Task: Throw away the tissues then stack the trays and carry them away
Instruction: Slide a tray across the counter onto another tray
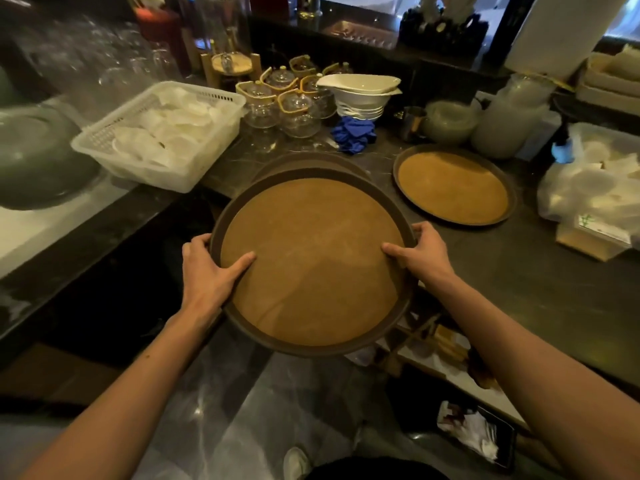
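I hold a round brown tray (311,258) with a cork-coloured inside in both hands, lifted off the counter and tilted toward me. My left hand (207,268) grips its left rim with the thumb on the inner surface. My right hand (420,252) grips the right rim the same way. Behind the held tray the rim of another tray (311,162) shows on the dark counter. A third tray (453,185) lies flat to the right. A bin (474,433) on the floor at lower right holds crumpled white tissues.
A white plastic basket (159,133) of white dishes stands at left. Glass teapots (294,102), stacked white bowls (362,95), a blue cloth (355,133), jars and a bag of containers (595,188) crowd the counter's back and right. A shelf sits under the counter.
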